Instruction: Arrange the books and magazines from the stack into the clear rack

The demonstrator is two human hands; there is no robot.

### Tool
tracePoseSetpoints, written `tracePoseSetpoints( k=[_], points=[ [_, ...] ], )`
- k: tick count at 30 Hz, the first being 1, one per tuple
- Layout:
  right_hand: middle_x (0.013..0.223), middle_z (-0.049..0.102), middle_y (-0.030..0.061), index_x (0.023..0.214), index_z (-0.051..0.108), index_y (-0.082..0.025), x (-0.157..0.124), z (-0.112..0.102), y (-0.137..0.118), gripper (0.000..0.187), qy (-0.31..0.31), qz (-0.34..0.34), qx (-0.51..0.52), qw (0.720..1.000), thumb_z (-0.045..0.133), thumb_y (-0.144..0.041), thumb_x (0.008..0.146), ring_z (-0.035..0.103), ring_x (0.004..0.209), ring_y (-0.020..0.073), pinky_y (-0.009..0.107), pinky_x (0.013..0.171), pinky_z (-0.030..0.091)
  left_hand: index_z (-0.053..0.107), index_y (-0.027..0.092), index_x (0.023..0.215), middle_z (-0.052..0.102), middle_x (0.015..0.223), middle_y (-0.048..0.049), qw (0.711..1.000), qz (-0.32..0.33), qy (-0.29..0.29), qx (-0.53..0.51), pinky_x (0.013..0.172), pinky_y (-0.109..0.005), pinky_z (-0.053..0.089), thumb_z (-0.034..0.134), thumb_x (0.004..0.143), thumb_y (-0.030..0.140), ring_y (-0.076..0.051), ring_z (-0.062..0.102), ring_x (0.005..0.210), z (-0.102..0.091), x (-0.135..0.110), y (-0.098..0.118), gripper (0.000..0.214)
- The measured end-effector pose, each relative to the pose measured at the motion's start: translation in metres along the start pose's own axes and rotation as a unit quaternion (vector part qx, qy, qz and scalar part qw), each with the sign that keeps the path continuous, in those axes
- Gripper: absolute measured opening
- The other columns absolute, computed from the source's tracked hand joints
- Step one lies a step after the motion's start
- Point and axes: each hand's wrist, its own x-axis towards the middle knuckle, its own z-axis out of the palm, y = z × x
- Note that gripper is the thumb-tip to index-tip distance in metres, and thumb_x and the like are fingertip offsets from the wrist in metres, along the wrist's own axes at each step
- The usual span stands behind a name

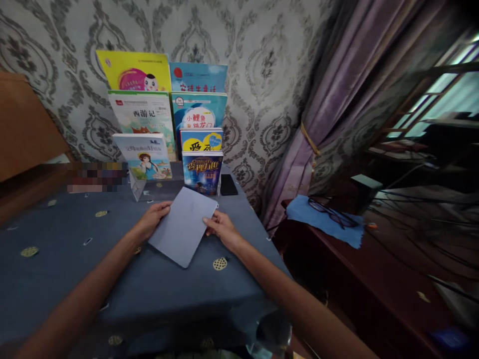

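Note:
A plain pale-grey notebook point(183, 227) with rounded corners is tilted between my two hands over the table. My left hand point(155, 218) is closed on its upper left edge, fingers partly behind it. On the right edge, my right hand point(223, 228) grips it with the thumb on top; the other fingers are partly hidden. A small white tab shows at its upper right corner. Just beyond stands a clear tiered rack point(138, 191) of books, with a blue book point(203, 172) in its front right tier and a white-topped book point(144, 157) in its front left tier.
A dark phone point(228, 184) lies right of the rack on the blue patterned tablecloth point(67, 269). Glasses point(333, 213) rest on a blue cloth point(303, 212) on a dark red desk at right, with cables behind. A purple curtain point(348, 94) hangs beside the papered wall.

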Motion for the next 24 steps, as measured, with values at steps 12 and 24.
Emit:
tracePoseSetpoints(
  k=[12, 24],
  points=[
    [0.092, 0.076, 0.0055, 0.108, 0.067, -0.019, 0.020, -0.028, 0.004, 0.023, 0.087, -0.090, -0.281, 0.952, 0.058, -0.018, 0.087, 0.073, 0.082, 0.0172, 0.034, 0.078, 0.058, 0.068, 0.019, 0.105, 0.068, 0.104, -0.0116, 0.703, 0.246, -0.039, 0.666, 0.088, -0.041, 0.049, 0.052, 0.095, 0.038, -0.028, 0.062, 0.099, 0.048, -0.015, 0.002, 0.027],
    [0.097, 0.076, 0.0065, 0.117, 0.065, -0.019, -0.001, -0.017, -0.009, 0.028, 0.036, -0.125, -0.324, 0.937, 0.053, -0.017, 0.092, 0.073, 0.087, 0.0186, 0.036, 0.083, 0.058, 0.069, 0.019, 0.093, 0.073, 0.093, -0.0096, 0.665, 0.228, -0.079, 0.707, 0.073, -0.033, 0.050, 0.048, 0.098, 0.032, -0.025, 0.067, 0.090, 0.065, -0.030, 0.002, 0.026]
  ],
)
